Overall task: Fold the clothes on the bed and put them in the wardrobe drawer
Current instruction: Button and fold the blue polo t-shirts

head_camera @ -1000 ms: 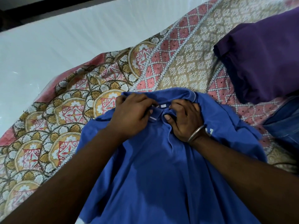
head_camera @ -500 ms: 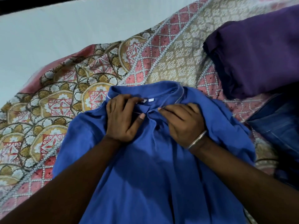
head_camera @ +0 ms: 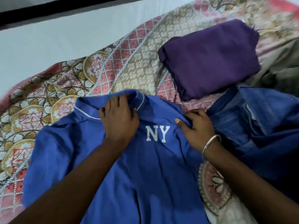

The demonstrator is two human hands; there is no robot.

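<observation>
On the patterned bedspread (head_camera: 129,65), blue NY shirt (head_camera: 145,175): left hand (head_camera: 119,120) flat, fingers straight; right hand (head_camera: 196,128) fingers pinching its shoulder.

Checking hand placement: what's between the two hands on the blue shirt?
In the head view, between left hand and right hand: blue shirt fabric bearing white NY lettering.

Home bedroom: patterned bedspread (head_camera: 132,62)

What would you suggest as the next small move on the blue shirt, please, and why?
Probably draw the right shoulder outward and lay it flat. The blue shirt lies spread on the bedspread, with the left hand resting on its collar, while the right hand pinches bunched cloth at the shoulder. That side looks rumpled and lies against the denim garment, so it seems unready for folding.
</observation>
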